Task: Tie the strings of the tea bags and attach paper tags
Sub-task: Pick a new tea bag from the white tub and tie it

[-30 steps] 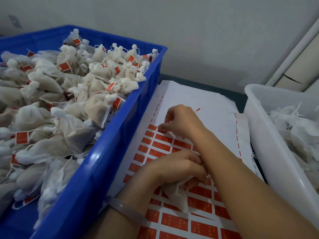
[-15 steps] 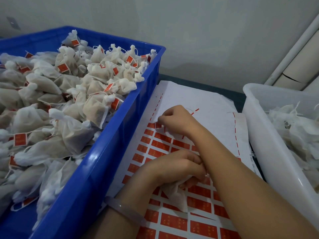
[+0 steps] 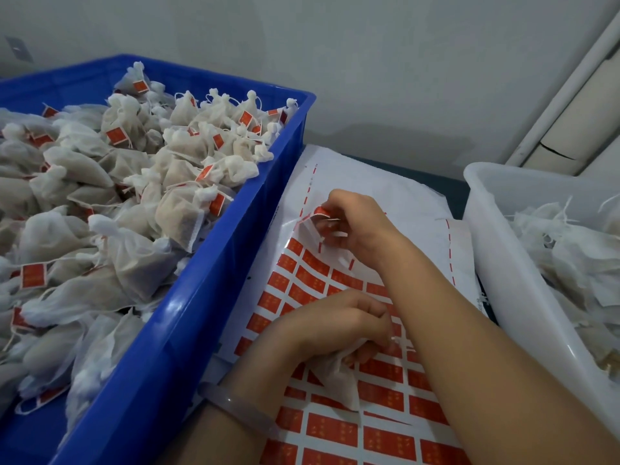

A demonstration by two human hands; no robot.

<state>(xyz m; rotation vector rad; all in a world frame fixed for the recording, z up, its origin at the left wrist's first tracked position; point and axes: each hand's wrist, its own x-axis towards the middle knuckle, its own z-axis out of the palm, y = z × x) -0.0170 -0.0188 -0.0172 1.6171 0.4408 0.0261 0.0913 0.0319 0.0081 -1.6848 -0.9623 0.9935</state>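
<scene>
Bangle of translucent grey material [image 3: 235,404] circles the left wrist at the bottom of the view. Just beyond it the left hand [image 3: 328,330] lies with fingers curled around the gathered neck of a small white mesh tea bag [image 3: 339,380]. The pouch hangs out below the palm and rests on the white backing sheet of red rectangular paper tags [image 3: 385,437]. Whether its string is already knotted cannot be told, since the fingers cover the neck.

Further up the sheet, the right hand [image 3: 359,229] pinches one red tag [image 3: 320,211] between thumb and fingertip. The other fingers are loosely bent, and the tag stands raised at the sheet's bare upper part.

The bag looks very light, soft and easily crushed, and its mesh is likely to tear if pulled hard. The bunched neck is therefore the sensible place to hold it, leaving the string free. The tag is thin and floppy and probably sticky on one side, so it is best held by one edge so it does not fold onto itself.

To the left stands a deep blue plastic crate [image 3: 188,297] heaped with tied, tagged bags [image 3: 181,213]. To the right, a white translucent plastic tub [image 3: 503,263] holds bags with no visible tags [image 3: 577,250]. A plain grey wall closes the scene behind.
</scene>
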